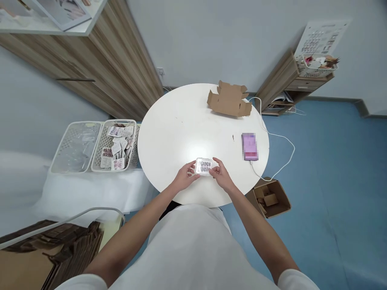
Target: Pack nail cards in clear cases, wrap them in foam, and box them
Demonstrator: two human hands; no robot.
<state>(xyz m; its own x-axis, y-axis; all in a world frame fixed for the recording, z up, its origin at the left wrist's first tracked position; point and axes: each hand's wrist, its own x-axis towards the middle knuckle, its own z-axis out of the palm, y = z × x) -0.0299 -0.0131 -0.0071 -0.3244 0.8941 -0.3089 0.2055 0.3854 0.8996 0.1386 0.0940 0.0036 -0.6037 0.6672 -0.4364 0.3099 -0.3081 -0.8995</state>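
Both hands hold a small clear plastic case [203, 166] with several dark nail tips inside, just above the near part of the round white table [181, 129]. My left hand [185, 177] grips the case's left end with fingers curled. My right hand [220, 174] pinches its right end. The case lies flat between them.
A flattened brown cardboard box [229, 100] lies at the table's far side. A pink phone [249, 146] with a white cable [281, 139] rests at the right. Two white baskets [93, 145] stand left, one holding several packets. An open carton [269, 197] sits on the blue floor.
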